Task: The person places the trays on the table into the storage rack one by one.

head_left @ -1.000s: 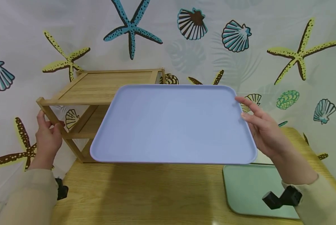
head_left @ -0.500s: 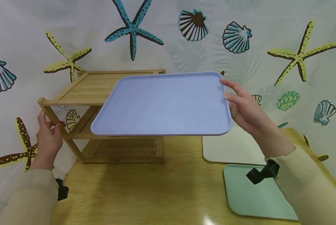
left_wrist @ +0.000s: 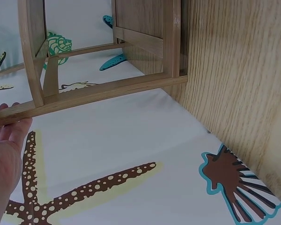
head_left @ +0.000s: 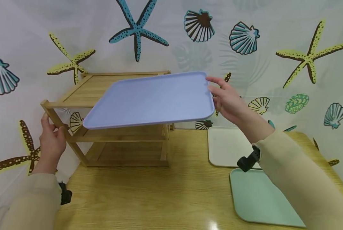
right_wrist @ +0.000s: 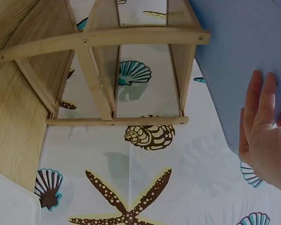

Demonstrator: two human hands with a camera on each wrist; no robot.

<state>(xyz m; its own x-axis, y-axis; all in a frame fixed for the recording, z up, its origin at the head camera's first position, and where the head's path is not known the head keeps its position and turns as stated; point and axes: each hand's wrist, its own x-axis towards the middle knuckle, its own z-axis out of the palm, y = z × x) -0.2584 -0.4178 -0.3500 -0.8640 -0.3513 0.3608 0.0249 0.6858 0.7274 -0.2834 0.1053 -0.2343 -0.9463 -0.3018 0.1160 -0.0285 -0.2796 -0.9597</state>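
Lavender-blue, round-cornered rectangular tray (head_left: pixel 151 100), the only one of its colour, is held at the upper part of one three-tier wooden rack (head_left: pixel 122 138); I cannot tell whether they touch. Its long axis runs left to right, the right end higher. Fingers of the right hand (head_left: pixel 230 102) grip its right short edge; those of the left hand (head_left: pixel 52 139) curl round the rack's front-left post (head_left: pixel 53 115). Bare tabletop (head_left: pixel 148 191) lies before the rack and between it and one white tray (head_left: pixel 227 147), just behind one pale-green tray (head_left: pixel 257 196).
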